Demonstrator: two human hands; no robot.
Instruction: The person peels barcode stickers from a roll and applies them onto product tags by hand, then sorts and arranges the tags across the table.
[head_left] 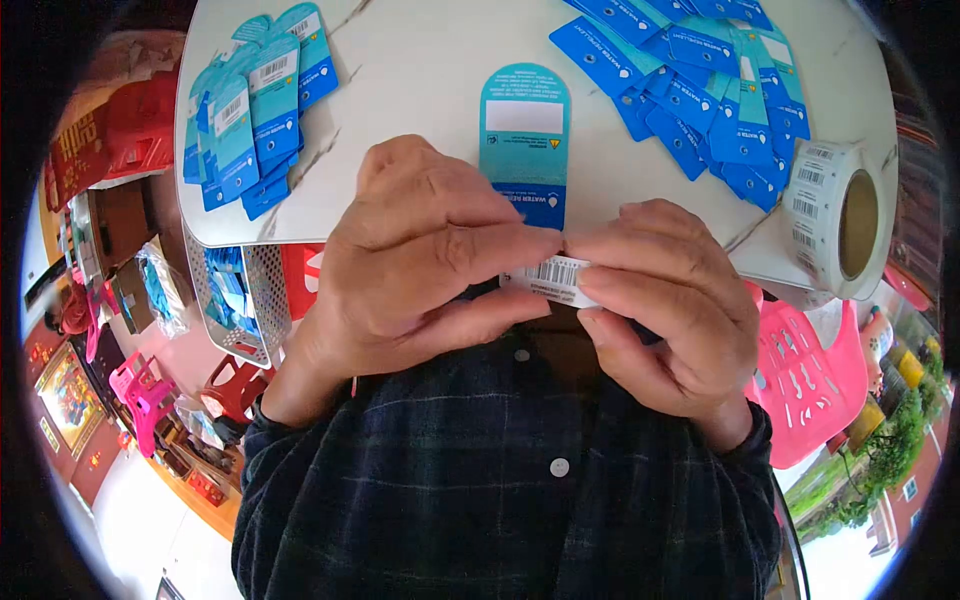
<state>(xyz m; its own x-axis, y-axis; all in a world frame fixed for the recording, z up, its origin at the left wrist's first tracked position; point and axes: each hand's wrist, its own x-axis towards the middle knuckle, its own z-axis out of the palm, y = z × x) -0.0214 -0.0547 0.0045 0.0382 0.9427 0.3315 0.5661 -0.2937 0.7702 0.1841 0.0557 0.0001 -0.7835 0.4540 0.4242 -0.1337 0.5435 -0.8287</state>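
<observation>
Between my two hands, just off the table's front edge, is a small white barcode label (555, 275). My left hand (430, 240) pinches its left end with thumb and forefinger. The fingers of my right hand (670, 300) close on its right end. Right behind my hands a blue and teal hang tag (526, 140) lies flat, with a blank white box on it. My left hand covers part of its lower edge. At the right side of the table stands a roll of barcode labels (828, 215).
A pile of tags (258, 110) with barcodes lies at the left of the white table (400, 70). Another heap of tags (705, 85) spreads at the back right. Below the left edge is a perforated basket (238, 300); a pink chair (808, 375) stands at the right.
</observation>
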